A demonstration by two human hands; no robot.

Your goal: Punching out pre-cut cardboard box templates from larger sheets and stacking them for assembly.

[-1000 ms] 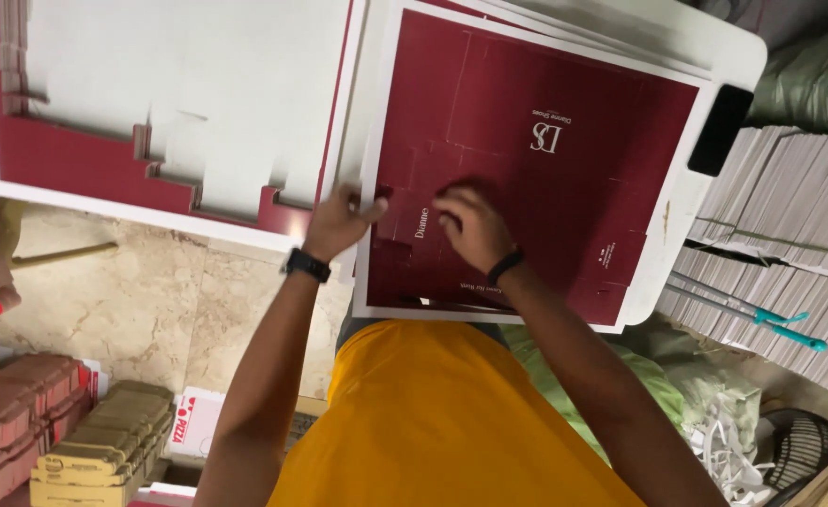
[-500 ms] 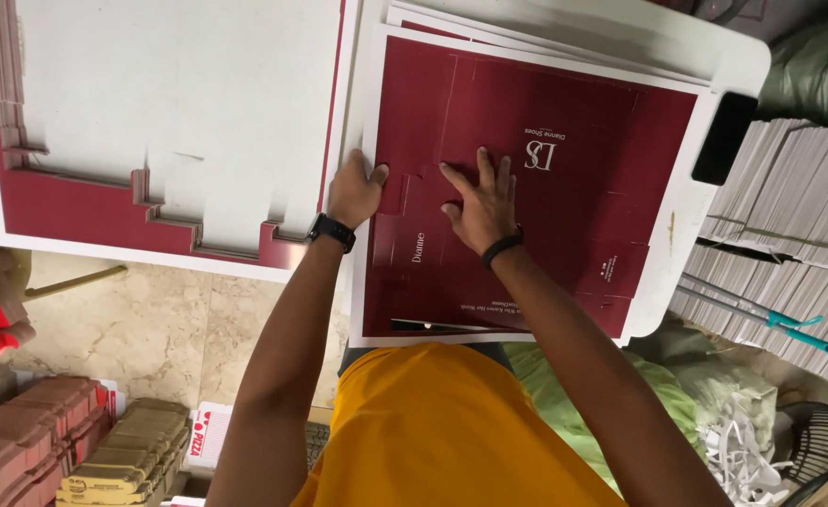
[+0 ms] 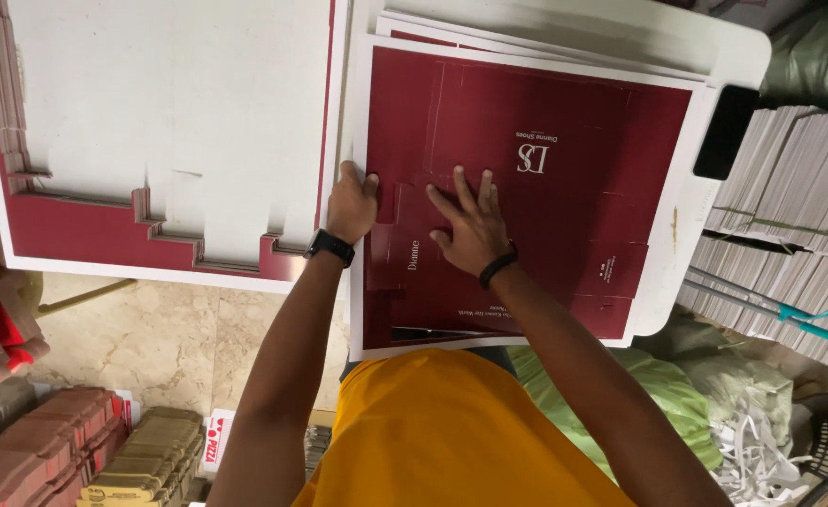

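Our maroon die-cut sheet topping a white-edged stack on the table, long axis apparently left-right, our left hand gripping its left edge, our right hand pressed flat, fingers spread.

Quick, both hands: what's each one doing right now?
Left hand: curled, gripping the left edge of the maroon sheet.
Right hand: open, flat, pressing on the sheet; holds nothing.
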